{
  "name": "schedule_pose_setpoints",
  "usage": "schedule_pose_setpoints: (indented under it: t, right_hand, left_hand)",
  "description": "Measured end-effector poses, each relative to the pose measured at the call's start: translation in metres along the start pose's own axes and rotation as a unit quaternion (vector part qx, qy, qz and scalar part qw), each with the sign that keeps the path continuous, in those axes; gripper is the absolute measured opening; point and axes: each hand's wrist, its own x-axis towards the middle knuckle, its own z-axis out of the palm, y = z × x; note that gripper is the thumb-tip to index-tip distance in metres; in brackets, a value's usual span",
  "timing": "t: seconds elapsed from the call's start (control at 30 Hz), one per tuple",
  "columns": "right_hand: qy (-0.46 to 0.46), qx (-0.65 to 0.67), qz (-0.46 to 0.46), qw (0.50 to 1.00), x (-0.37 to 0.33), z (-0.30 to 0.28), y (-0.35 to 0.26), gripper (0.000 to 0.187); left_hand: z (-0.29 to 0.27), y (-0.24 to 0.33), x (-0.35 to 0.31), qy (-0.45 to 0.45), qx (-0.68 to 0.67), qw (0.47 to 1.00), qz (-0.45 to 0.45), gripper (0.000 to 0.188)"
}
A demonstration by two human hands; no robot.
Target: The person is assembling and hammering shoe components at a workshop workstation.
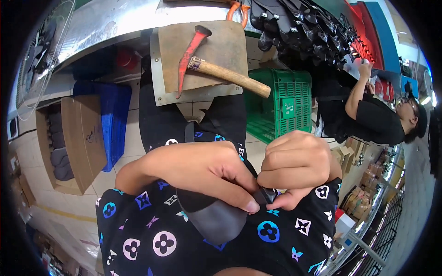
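Close to my body, over the patterned black shirt (269, 230), I hold a black sandal (218, 223) with a smooth rounded end pointing down. My left hand (198, 168) is closed around it, thumb pressed near a narrow strap (263, 195). Beside it, my right hand (297, 161) curls its fingers and pinches the same strap, where a small shiny piece shows. The two hands nearly meet there, and the fingers cover most of the strap. Beyond my hands, a hammer (230, 77) with a red head and wooden handle lies on a worn board (221, 39).
Black sandals (299, 30) pile up on the bench at far right, near orange-handled pliers (238, 13). A green crate (292, 103) stands right of my legs. At left are a blue bin (115, 124) and a cardboard box (85, 142) of grey soles. A person (377, 108) works at right.
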Motion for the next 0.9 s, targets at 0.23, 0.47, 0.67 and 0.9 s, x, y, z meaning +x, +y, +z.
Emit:
schedule_pose_setpoints:
  t: [0.23, 0.47, 0.67, 0.9]
  right_hand:
    - [0.01, 0.027, -0.021, 0.999, 0.007, 0.001, 0.015, 0.035]
    - [0.086, -0.247, 0.214, 0.941, -0.007, -0.042, 0.051, 0.032]
    - [0.505, -0.503, 0.311, 0.629, -0.064, -0.136, 0.081, 0.03]
    - [0.4, -0.553, 0.451, 0.574, -0.108, -0.233, 0.139, 0.037]
  left_hand:
    - [-0.008, 0.022, -0.015, 0.012, 0.112, 0.993, -0.035, 0.019]
    - [-0.025, 0.054, -0.05, 0.53, 0.407, 0.744, -0.008, 0.015]
    - [-0.06, 0.112, -0.193, 0.842, 0.502, 0.197, 0.022, 0.058]
    - [-0.075, 0.1, -0.218, 0.84, 0.492, 0.228, -0.022, 0.07]
